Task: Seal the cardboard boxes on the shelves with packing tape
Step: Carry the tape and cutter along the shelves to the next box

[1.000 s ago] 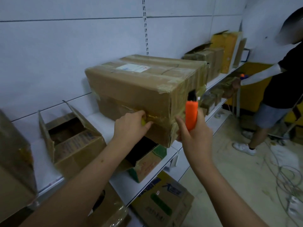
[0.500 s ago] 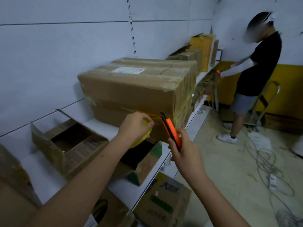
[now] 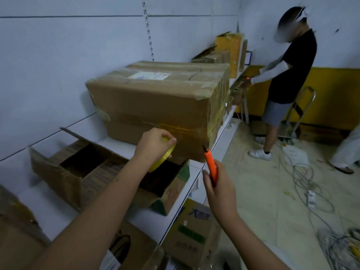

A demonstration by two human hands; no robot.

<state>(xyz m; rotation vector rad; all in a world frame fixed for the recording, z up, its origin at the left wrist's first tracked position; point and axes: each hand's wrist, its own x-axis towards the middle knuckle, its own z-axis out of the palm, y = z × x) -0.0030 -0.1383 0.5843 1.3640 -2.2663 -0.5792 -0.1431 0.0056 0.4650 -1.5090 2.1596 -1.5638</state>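
While both hands [image 3: 153, 145] hover close, taped box [image 3: 155, 106] sits just behind.

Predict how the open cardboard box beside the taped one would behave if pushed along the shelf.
The open cardboard box looks empty, so probably light and easy to slide. Its raised flaps would likely flop. Its corner overhangs the shelf edge, so it might tip.

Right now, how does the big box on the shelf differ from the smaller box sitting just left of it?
The big box is closed, with tape across its top and side; the smaller box has its flaps up and its dark inside showing. The big box stands taller and wider than the smaller box. The left hand holds a yellow tape roll against the big box; nothing touches the smaller box. Both are brown cardboard on the same white shelf.
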